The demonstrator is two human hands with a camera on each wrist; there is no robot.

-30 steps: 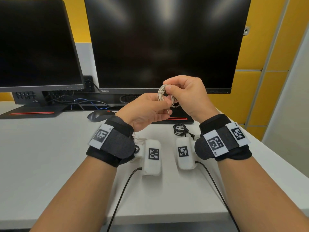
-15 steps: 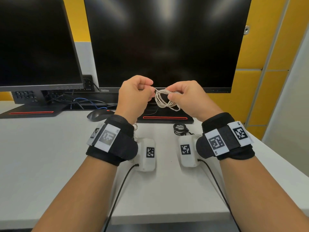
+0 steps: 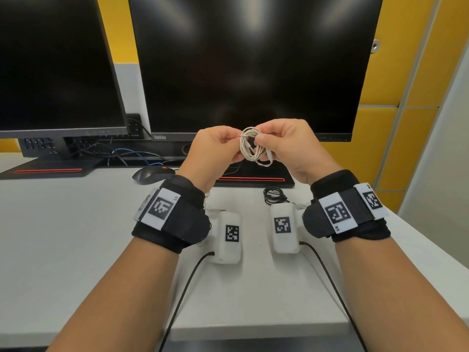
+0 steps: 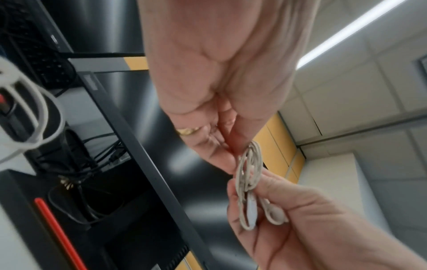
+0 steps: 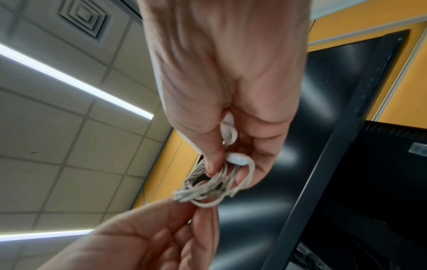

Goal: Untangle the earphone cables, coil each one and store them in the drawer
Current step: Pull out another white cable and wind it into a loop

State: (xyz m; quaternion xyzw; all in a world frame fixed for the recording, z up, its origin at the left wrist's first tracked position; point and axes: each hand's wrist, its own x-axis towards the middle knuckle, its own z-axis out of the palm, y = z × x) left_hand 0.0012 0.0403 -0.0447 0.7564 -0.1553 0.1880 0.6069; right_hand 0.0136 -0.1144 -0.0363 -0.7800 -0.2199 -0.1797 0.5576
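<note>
Your left hand (image 3: 213,148) and right hand (image 3: 284,146) both pinch the coiled white earphone cable (image 3: 252,146) with curled fingers (image 4: 221,160), above the bench (image 3: 63,237).

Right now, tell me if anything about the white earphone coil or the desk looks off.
Mostly tidy. The white earphone coil, pinched between the left hand and the right hand, has one loose loop sagging below the bundle. The black earphone cable lies bunched on the desk, not stored.

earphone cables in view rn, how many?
2. The white earphone cable is coiled, pinched between left hand and right hand. The black earphone cable lies coiled on the desk. More may be hidden behind the wrists.
</note>
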